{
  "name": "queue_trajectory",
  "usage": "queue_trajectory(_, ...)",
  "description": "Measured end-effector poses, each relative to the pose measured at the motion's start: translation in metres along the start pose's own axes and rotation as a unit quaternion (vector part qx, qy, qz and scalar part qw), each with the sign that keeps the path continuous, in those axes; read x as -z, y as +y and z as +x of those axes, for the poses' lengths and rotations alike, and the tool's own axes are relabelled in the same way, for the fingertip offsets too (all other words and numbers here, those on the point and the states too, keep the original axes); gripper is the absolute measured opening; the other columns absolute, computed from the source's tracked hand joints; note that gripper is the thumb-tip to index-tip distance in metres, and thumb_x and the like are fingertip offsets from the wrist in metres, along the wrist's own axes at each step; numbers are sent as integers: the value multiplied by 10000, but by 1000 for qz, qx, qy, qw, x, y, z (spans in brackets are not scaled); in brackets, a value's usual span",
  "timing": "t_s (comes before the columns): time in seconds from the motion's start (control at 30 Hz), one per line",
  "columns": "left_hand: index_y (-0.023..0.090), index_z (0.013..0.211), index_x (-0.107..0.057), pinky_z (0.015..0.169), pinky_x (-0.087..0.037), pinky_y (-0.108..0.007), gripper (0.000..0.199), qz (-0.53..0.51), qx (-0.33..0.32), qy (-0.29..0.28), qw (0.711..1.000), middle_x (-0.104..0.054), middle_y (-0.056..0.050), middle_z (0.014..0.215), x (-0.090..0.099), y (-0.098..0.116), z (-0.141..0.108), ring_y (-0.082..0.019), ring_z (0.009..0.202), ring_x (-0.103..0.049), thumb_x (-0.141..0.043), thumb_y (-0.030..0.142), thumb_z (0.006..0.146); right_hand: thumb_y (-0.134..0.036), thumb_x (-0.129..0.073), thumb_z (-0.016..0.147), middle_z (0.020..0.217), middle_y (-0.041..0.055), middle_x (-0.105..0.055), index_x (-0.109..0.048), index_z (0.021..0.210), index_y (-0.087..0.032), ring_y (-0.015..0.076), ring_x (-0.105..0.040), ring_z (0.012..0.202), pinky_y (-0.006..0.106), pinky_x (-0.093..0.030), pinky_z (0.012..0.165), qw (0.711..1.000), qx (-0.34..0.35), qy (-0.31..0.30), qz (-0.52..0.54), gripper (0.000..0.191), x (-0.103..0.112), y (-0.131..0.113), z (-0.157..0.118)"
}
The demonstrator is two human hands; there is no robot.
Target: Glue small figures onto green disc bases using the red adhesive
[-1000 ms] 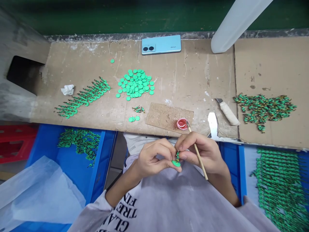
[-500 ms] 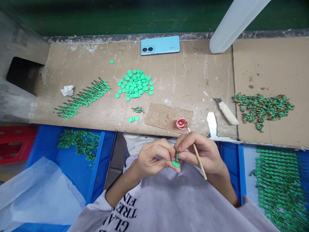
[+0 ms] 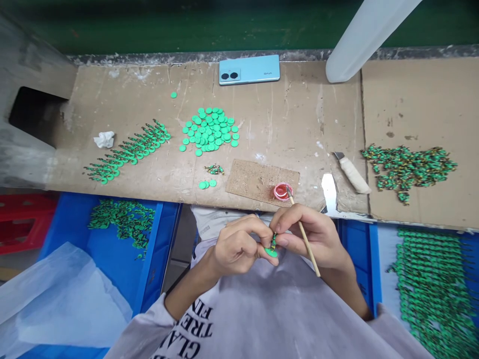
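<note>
Low in front of my body, my left hand [image 3: 243,244] pinches a flat green disc [image 3: 271,253] at its fingertips. My right hand [image 3: 310,234] grips a small green and gold figure [image 3: 274,241] between thumb and forefinger, upright against the disc's top. A thin wooden brush [image 3: 310,254] also lies across the right hand's fingers, its dark tip at a small pink-rimmed dish of red liquid [image 3: 280,191]. That dish stands on a loose cardboard piece [image 3: 247,179]. Several more discs [image 3: 204,184] and small figures [image 3: 214,169] lie to its left.
A heap of green discs [image 3: 209,129] and rows of figures on discs [image 3: 129,152] occupy the left of the table. Toward the right lie a wrapped blade [image 3: 352,172] and a figure pile [image 3: 411,167]. A phone [image 3: 249,70] lies at the back. Blue crates [image 3: 149,264] flank me.
My left hand's fingers have curled in slightly, and the disc has shifted a little to the left and up. The right hand keeps nearly the same pose.
</note>
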State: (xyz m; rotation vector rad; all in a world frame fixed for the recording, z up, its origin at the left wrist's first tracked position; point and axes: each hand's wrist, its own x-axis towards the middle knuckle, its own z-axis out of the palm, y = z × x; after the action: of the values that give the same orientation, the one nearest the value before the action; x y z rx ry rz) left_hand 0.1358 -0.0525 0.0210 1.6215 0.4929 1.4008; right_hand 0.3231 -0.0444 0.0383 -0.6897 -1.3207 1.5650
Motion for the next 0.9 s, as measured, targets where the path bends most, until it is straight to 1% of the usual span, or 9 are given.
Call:
queue_trajectory(0.13, 196, 761, -405, 674, -523, -233, 402, 2, 1, -1, 1000, -655, 21, 855, 0, -1, -1, -90, 726, -627, -750, 65, 921, -241, -780, 973, 883, 12, -747, -724, 987, -250, 148, -716, 780, 236, -586, 679, 1000, -4, 7, -8, 58, 0, -1, -1)
queue_trajectory(0.23, 202, 767, -405, 687, -543, -210, 458, -17, 13, 16, 1000, -653, 36, 846, -1, -3, -3, -82, 728, -639, -833, 60, 848, -230, -781, 971, 894, 11, -748, -726, 995, -252, 146, -718, 797, 236, -591, 707, 1000, -9, 17, -16, 63, 0, 0, -2)
queue_trajectory(0.3, 204, 782, -431, 693, -557, -194, 451, -29, 27, 25, 999, -651, 42, 842, -2, -5, -3, -80, 737, -649, -863, 80, 824, -220, -779, 971, 901, 5, -750, -726, 1000, -254, 138, -718, 812, 224, -590, 725, 999, -11, 22, -21, 69, 1, 1, -3)
queue_trajectory(0.43, 201, 793, -473, 702, -558, -185, 402, -24, 38, 22, 999, -647, 43, 835, -3, -5, -4, -80, 745, -658, -864, 121, 836, -221, -777, 971, 904, 1, -752, -722, 1000, -254, 134, -721, 810, 218, -592, 723, 1000, -7, 17, -21, 71, 1, 1, -3)
queue_trajectory(0.6, 190, 757, -463, 678, -544, -202, 388, -5, 22, 20, 1000, -651, 27, 832, -3, -2, -2, -89, 733, -656, -827, 131, 876, -247, -776, 972, 884, 12, -760, -710, 976, -246, 160, -730, 777, 254, -602, 687, 999, -2, 20, -29, 67, 0, 1, -3)
queue_trajectory(0.73, 178, 745, -500, 664, -535, -216, 337, 20, 6, 13, 1000, -653, 17, 815, -3, 0, -1, -93, 715, -649, -788, 124, 911, -241, -781, 965, 882, 14, -765, -713, 975, -254, 169, -734, 776, 267, -603, 679, 999, 6, 23, -28, 70, -1, 1, -3)
queue_trajectory(0.8, 181, 759, -519, 666, -547, -217, 310, 11, 11, 19, 1000, -664, 16, 811, -3, -1, -1, -94, 708, -661, -777, 126, 921, -230, -785, 960, 883, 13, -765, -716, 986, -258, 169, -734, 778, 265, -600, 672, 999, 6, 24, -23, 78, -1, 1, -4)
queue_trajectory(0.9, 191, 789, -535, 675, -570, -208, 304, -14, 29, 34, 999, -684, 16, 825, -4, -2, -2, -101, 724, -691, -819, 166, 893, -230, -789, 956, 885, 19, -768, -715, 990, -256, 176, -738, 778, 266, -593, 648, 999, 1, 27, -22, 86, 0, 0, -4)
